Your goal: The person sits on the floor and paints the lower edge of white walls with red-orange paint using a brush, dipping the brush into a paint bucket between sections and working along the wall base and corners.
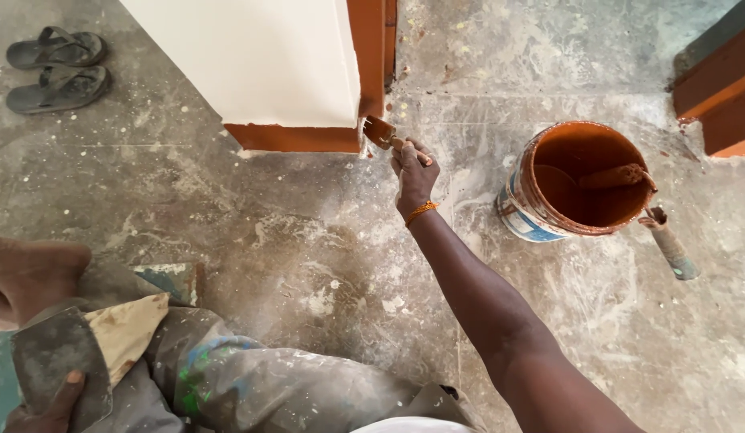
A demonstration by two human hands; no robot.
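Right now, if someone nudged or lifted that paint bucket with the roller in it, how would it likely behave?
The paint bucket looks partly filled with orange-brown paint, so it is probably fairly heavy and apt to slosh. The roller leans over its rim with the handle outside; a push could tip it out. The rim is paint-smeared, so likely slippery.

Rough concrete floor [308, 240], glossy wet bucket [585, 178]

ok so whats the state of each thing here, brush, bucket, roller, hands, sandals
paintbrush: gripped in right hand, bristles at the orange wall base
bucket: upright, open, orange paint inside
roller: resting in bucket, handle over rim
left hand: fingers on the trouser cloth
sandals: paired, lying unworn
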